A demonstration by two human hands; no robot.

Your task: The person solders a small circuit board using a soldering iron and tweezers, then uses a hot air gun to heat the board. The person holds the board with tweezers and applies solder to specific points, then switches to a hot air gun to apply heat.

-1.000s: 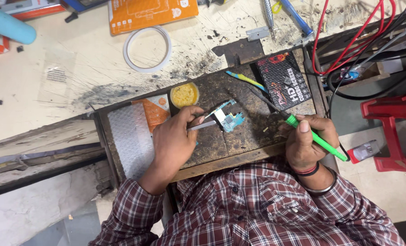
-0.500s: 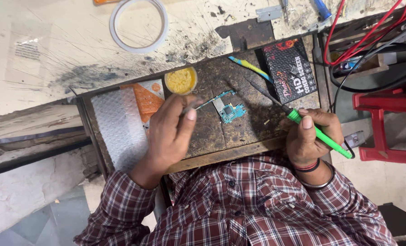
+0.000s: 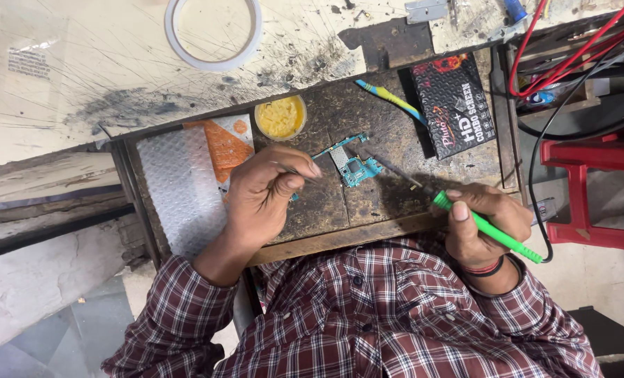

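A small teal circuit board lies on a dark, worn work board. My left hand pinches thin metal tweezers just left of the circuit board. My right hand grips a green-handled soldering iron; its dark tip points up-left and ends close to the circuit board. A round tin of yellow paste sits above my left hand.
A roll of white tape lies on the scratched pale bench top. A black packet and a blue-yellow tool rest on the work board's right side. Bubble wrap and an orange packet lie left. Red and black wires and a red stool stand right.
The view has shifted and drawn closer. My left hand drew back slightly left of the circuit board with the tweezers. The soldering iron tip stays near the board.
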